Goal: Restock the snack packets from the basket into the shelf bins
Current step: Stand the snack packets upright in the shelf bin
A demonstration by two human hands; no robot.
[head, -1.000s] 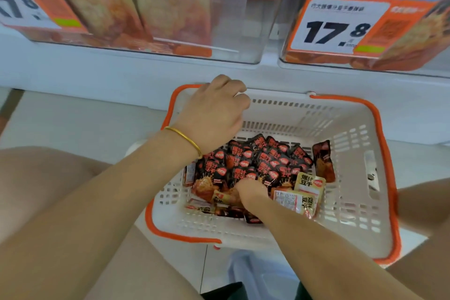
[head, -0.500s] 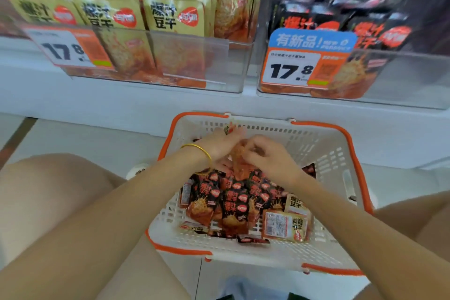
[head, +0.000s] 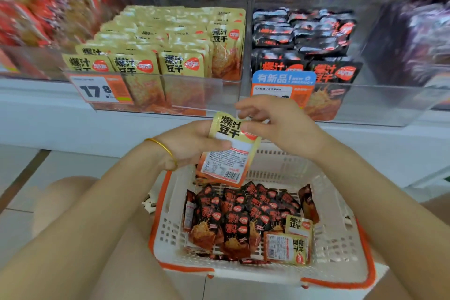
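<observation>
A yellow snack packet (head: pixel 229 151) hangs above the white, orange-rimmed basket (head: pixel 341 243), its printed back facing me. My left hand (head: pixel 192 143) grips its left side with thumb on the front. My right hand (head: pixel 280 124) pinches its top right corner. In the basket lie several black packets (head: pixel 233 217) and two yellow packets (head: pixel 289 243) at the front right. Behind the hands, a clear shelf bin (head: pixel 194 90) holds rows of yellow packets (head: pixel 155 56), and the bin to its right (head: pixel 379 105) holds black packets (head: pixel 302 34).
Price tags hang on the bin fronts, an orange one (head: pixel 102 90) at the left and a blue-topped one (head: pixel 283 85) behind my right hand. Red packets (head: pixel 41 14) fill the far-left bin, dark purple ones (head: pixel 418 39) the far right. My knees flank the basket on the tiled floor (head: pixel 22 173).
Both hands rose out of the basket with a yellow packet toward the shelf. The view tilted up, showing the bins' contents.
</observation>
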